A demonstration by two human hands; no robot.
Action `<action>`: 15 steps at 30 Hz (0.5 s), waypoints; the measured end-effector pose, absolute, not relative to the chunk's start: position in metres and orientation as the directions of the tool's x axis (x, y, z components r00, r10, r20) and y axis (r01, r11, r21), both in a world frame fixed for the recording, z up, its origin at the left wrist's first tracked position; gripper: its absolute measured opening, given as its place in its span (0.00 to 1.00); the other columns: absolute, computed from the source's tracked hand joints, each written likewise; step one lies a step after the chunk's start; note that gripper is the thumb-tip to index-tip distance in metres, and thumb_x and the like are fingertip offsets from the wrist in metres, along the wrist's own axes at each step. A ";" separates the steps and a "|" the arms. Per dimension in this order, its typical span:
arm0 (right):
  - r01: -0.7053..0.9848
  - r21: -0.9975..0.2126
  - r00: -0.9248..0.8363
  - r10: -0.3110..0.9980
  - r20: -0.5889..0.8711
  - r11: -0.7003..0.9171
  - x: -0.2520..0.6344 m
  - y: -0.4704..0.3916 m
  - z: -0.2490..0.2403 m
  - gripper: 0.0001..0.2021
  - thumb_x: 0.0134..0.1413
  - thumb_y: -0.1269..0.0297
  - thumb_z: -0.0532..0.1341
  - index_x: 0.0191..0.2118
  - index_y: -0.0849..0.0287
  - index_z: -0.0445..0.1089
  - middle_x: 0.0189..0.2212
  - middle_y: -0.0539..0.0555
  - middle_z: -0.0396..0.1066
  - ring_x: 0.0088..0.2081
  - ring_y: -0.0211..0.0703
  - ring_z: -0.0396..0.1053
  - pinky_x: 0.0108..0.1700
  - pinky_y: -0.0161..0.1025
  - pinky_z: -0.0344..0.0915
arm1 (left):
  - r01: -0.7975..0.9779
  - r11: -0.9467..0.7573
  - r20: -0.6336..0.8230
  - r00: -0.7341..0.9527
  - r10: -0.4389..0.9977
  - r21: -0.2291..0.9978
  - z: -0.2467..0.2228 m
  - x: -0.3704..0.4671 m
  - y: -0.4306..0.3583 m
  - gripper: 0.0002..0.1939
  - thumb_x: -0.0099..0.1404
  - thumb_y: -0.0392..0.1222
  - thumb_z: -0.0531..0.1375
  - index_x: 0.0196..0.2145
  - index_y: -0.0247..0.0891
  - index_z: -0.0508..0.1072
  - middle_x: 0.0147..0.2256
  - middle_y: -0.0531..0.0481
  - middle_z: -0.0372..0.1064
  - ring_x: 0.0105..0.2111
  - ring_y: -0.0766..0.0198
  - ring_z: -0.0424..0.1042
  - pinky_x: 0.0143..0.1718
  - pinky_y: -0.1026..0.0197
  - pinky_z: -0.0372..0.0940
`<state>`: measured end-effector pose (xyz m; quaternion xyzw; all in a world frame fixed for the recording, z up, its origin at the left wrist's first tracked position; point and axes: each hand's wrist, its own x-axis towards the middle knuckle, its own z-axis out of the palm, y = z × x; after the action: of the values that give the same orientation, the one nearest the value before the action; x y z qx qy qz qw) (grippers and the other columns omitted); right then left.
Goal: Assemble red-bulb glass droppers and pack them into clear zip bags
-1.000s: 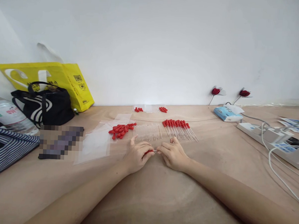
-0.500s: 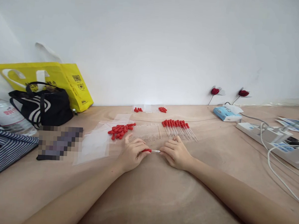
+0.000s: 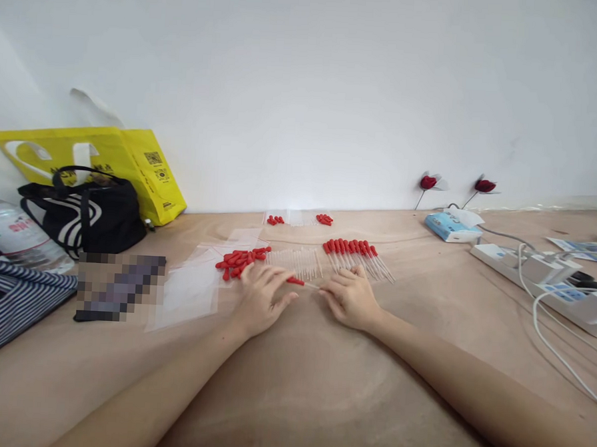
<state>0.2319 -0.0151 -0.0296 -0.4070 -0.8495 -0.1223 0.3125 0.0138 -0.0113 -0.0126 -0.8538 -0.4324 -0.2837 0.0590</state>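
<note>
A dropper with a red rubber bulb (image 3: 296, 281) and a thin clear tube spans the space between my hands. My right hand (image 3: 351, 295) pinches the tube end, its fingers closed. On the other side, my left hand (image 3: 264, 296) is open, thumb and fingers apart, close beside the bulb; whether a fingertip still touches it I cannot tell. Behind my left hand lies a pile of loose red rubber bulbs (image 3: 236, 261), partly hidden by its fingers. A row of clear tubes (image 3: 296, 260) sits beside the pile. Farther right, several assembled droppers (image 3: 352, 247) lie side by side.
Clear plastic bags (image 3: 190, 288) lie left of the pile; another bag with red bulbs (image 3: 323, 219) is by the wall. A black bag (image 3: 109, 213) and yellow bag (image 3: 165, 183) stand left. Tissues (image 3: 451, 227), a power strip (image 3: 564, 301) and cables are right.
My left hand has let go of the red bulb and opened its fingers. My right hand, with the dropper, has shifted slightly away from me.
</note>
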 end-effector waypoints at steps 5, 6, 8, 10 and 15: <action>0.941 -0.215 -0.088 0.802 0.591 0.262 0.226 0.015 -0.026 0.10 0.52 0.64 0.51 0.33 0.58 0.70 0.24 0.52 0.71 0.32 0.41 0.63 0.36 0.40 0.42 | 0.938 -0.298 0.597 0.140 0.790 0.175 -0.014 -0.010 0.009 0.17 0.57 0.47 0.55 0.44 0.41 0.64 0.43 0.43 0.66 0.46 0.51 0.61 0.48 0.44 0.45; 0.953 -0.226 -0.039 0.823 0.567 0.201 0.223 0.021 -0.025 0.11 0.52 0.63 0.51 0.33 0.58 0.69 0.25 0.53 0.71 0.32 0.42 0.64 0.36 0.40 0.42 | 0.956 -0.246 0.588 0.107 0.802 0.161 -0.015 -0.016 0.013 0.16 0.55 0.47 0.56 0.42 0.41 0.64 0.42 0.43 0.66 0.45 0.50 0.61 0.48 0.43 0.45; 0.969 -0.227 0.033 0.852 0.523 0.101 0.216 0.032 -0.025 0.11 0.52 0.63 0.50 0.33 0.59 0.69 0.25 0.54 0.71 0.33 0.43 0.65 0.37 0.41 0.42 | 0.978 -0.168 0.567 0.070 0.821 0.123 -0.015 -0.026 0.018 0.14 0.54 0.47 0.57 0.38 0.40 0.66 0.40 0.43 0.66 0.44 0.49 0.60 0.47 0.41 0.45; 0.976 -0.214 0.070 0.876 0.476 0.038 0.210 0.041 -0.025 0.11 0.52 0.64 0.50 0.32 0.60 0.68 0.26 0.56 0.71 0.33 0.45 0.65 0.37 0.42 0.42 | 0.988 -0.128 0.555 0.061 0.829 0.082 -0.015 -0.033 0.021 0.12 0.53 0.48 0.57 0.34 0.40 0.67 0.39 0.43 0.65 0.44 0.49 0.60 0.47 0.40 0.44; 0.985 -0.169 0.040 0.913 0.405 0.031 0.203 0.046 -0.025 0.09 0.50 0.67 0.51 0.33 0.59 0.68 0.29 0.57 0.71 0.35 0.47 0.65 0.38 0.43 0.42 | 0.994 -0.111 0.583 0.097 0.806 -0.011 -0.014 -0.039 0.023 0.10 0.53 0.48 0.57 0.30 0.41 0.67 0.38 0.45 0.65 0.43 0.50 0.59 0.48 0.40 0.42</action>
<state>0.2027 0.0461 -0.0255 -0.6905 -0.6873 -0.0864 0.2082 -0.0393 0.0230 -0.0139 -0.7107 -0.6333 -0.2251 0.2080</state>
